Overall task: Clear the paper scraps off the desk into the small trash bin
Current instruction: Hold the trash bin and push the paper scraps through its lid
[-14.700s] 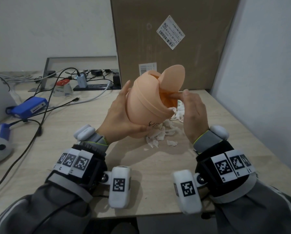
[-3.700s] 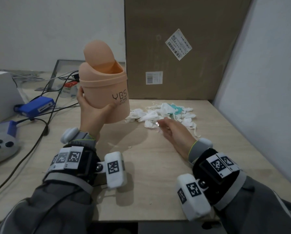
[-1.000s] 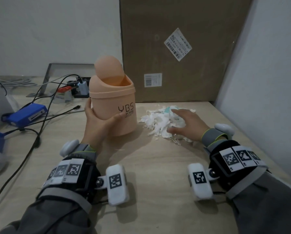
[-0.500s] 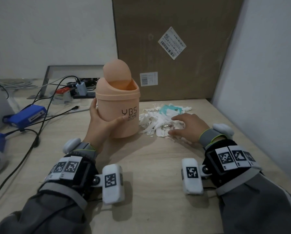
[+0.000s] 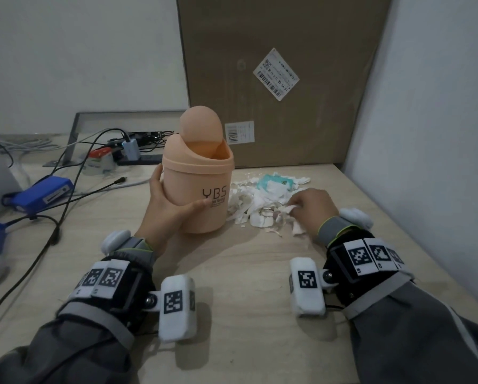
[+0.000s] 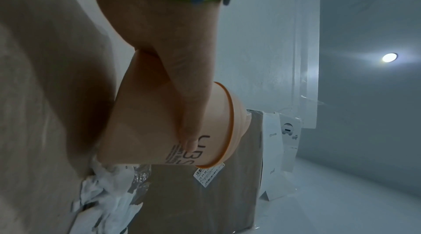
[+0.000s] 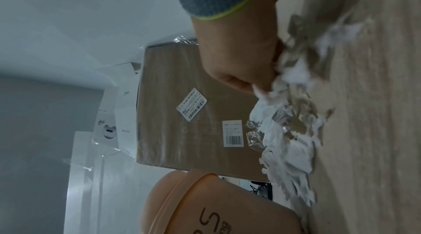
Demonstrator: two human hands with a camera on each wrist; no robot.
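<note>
A small peach trash bin (image 5: 202, 187) with a tilted swing lid stands upright on the wooden desk (image 5: 246, 273). My left hand (image 5: 171, 209) grips its lower body, thumb across the front near the "YBS" print; the left wrist view shows that thumb on the trash bin (image 6: 159, 121). Just right of the bin lies a pile of white paper scraps (image 5: 260, 200) with a teal piece and some foil. My right hand (image 5: 312, 206) is curled at the pile's near right edge and clutches a bunch of scraps; in the right wrist view the fist (image 7: 241, 63) holds the paper scraps (image 7: 287, 130).
A tall cardboard box (image 5: 274, 79) stands against the wall right behind the pile. A white wall (image 5: 432, 134) borders the desk on the right. Cables (image 5: 66, 195), a blue device (image 5: 41, 192) and a power strip (image 5: 132, 159) fill the left and back left.
The bin has come down from the air and stands on the desk beside the pile. My right hand has gone from lying flat on the scraps to a fist around some.
</note>
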